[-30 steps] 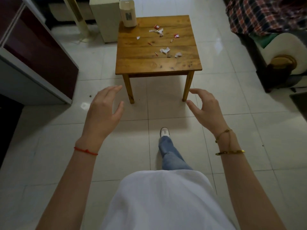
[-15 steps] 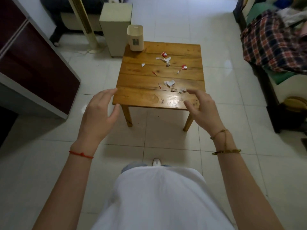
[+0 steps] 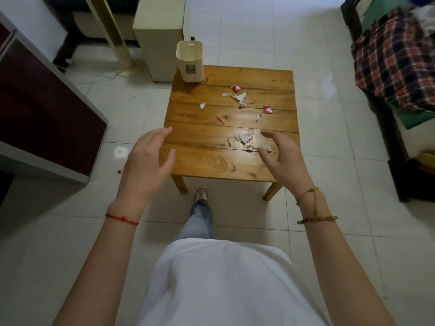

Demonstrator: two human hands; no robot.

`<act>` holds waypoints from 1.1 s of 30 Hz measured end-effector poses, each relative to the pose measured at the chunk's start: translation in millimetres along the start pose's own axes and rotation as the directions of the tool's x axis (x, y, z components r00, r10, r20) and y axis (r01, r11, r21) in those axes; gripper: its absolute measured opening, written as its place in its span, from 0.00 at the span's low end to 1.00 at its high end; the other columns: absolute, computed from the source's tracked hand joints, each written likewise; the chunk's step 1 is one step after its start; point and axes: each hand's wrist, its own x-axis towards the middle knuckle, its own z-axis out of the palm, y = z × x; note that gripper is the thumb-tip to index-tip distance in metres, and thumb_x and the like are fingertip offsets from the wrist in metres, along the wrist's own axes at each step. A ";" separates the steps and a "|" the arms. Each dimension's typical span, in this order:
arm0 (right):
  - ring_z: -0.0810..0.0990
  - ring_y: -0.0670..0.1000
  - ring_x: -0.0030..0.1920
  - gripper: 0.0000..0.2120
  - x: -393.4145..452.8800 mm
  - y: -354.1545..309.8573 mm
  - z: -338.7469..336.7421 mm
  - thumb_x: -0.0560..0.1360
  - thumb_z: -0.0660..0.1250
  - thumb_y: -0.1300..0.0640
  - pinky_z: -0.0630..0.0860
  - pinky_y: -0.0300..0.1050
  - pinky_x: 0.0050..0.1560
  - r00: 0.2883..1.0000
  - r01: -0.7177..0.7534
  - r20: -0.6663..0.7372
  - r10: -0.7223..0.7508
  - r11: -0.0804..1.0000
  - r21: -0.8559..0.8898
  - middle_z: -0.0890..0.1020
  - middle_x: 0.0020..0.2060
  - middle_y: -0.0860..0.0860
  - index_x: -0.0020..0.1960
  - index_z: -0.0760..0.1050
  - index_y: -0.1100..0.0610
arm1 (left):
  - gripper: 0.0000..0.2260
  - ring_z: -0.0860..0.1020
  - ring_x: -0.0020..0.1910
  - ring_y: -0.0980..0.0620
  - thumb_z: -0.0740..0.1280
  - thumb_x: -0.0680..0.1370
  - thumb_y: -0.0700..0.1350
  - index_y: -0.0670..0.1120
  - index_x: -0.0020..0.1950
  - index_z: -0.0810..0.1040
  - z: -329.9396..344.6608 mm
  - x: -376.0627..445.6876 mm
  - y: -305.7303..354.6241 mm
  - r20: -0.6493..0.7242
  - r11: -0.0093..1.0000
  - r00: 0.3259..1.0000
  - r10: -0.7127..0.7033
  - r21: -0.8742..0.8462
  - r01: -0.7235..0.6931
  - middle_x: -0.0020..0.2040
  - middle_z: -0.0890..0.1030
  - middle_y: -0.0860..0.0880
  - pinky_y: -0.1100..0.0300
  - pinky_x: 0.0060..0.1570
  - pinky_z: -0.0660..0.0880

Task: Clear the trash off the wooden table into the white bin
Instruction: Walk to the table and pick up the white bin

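On the wooden table (image 3: pixel 202 158), red-and-white trash (image 3: pixel 240 97) lies scattered beside the white bin (image 3: pixel 189 61); both hands' grip spread, empty.

table (image 3: pixel 202 161): planked wood, varnished, glossy with glare | bin (image 3: pixel 189 61): smooth matt white plastic | scraps (image 3: pixel 244 138): crumpled white paper | wrappers (image 3: pixel 235 88): shiny red foil-like | floor (image 3: pixel 329 208): glazed pale tiles, reflective | blanket (image 3: pixel 395 57): soft checked cloth | shirt (image 3: pixel 223 283): matt white cloth | bangle (image 3: pixel 317 219): gold-coloured metal

Bin (image 3: pixel 189 61) on table (image 3: pixel 204 161) far-left corner; scraps (image 3: pixel 240 97) scattered right of it.
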 end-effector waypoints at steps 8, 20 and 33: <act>0.70 0.48 0.66 0.18 111.8 -12.7 25.8 0.78 0.64 0.52 0.68 0.49 0.67 0.997 -0.074 0.007 0.074 0.997 0.016 0.76 0.63 0.49 0.67 0.70 0.54 | 0.21 0.70 0.69 0.51 0.62 0.80 0.48 0.48 0.73 0.67 0.8 124.2 -44.8 0.038 1.000 0.999 0.031 -0.002 -0.031 0.69 0.73 0.48 0.58 0.66 0.67; 0.70 0.44 0.64 0.18 238.4 -8.8 51.4 0.78 0.63 0.51 0.67 0.43 0.66 0.992 -0.125 -0.024 0.126 0.992 0.010 0.75 0.61 0.45 0.67 0.70 0.52 | 0.21 0.69 0.70 0.50 0.61 0.80 0.48 0.48 0.73 0.66 16.9 270.5 -85.4 0.085 1.000 0.996 0.011 -0.009 -0.010 0.71 0.72 0.48 0.54 0.66 0.68; 0.70 0.48 0.65 0.19 385.3 47.9 109.7 0.78 0.62 0.50 0.67 0.45 0.65 0.986 -0.147 0.065 0.154 0.984 -0.100 0.75 0.62 0.48 0.67 0.68 0.52 | 0.23 0.70 0.70 0.45 0.62 0.79 0.50 0.48 0.74 0.65 128.9 454.4 -159.1 0.166 0.957 0.950 -0.264 -0.080 0.280 0.72 0.71 0.46 0.48 0.65 0.71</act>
